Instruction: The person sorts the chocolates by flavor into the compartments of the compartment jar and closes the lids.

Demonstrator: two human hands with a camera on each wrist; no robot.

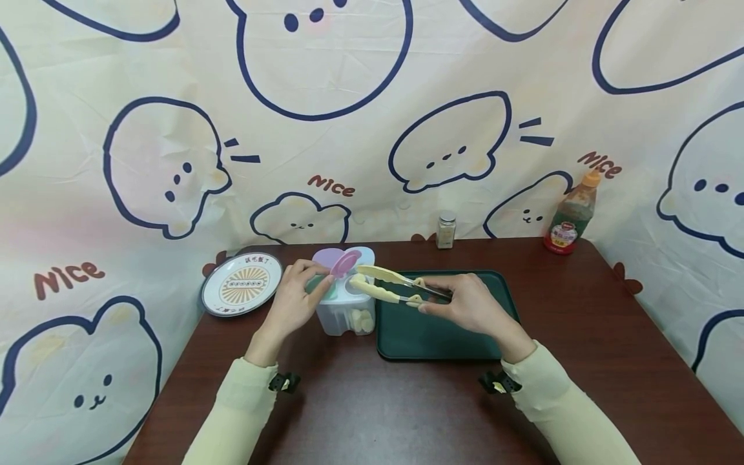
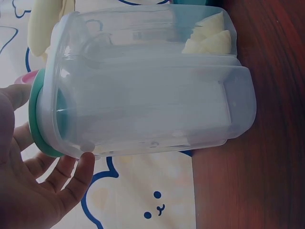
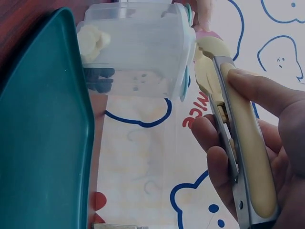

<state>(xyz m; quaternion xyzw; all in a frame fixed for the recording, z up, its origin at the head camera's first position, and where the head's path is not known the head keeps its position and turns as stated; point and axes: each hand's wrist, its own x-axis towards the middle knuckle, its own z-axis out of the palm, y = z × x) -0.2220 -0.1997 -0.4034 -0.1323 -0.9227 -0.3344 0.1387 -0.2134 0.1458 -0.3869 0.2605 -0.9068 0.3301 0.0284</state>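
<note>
A clear storage box [image 1: 333, 320] with several compartments and coloured flip lids stands on the table, left of the tray. Its pink lid [image 1: 347, 263] is tilted up, and my left hand [image 1: 290, 297] pinches that lid between thumb and index finger. The other left fingers spread beside the green lid [image 2: 38, 114] in the left wrist view. My right hand [image 1: 467, 303] grips cream-and-metal tongs [image 1: 386, 275]. The tongs' tips are parted, near the box's top beside the raised lid. Pale chunks [image 2: 212, 36] lie in one compartment; dark pieces [image 3: 99, 79] sit in another.
A dark green tray [image 1: 442, 345] lies right of the box, beneath the right hand. To the left a patterned plate [image 1: 244, 284] leans by the wall cloth. A small jar [image 1: 445, 231] and a sauce bottle [image 1: 571, 216] stand at the back.
</note>
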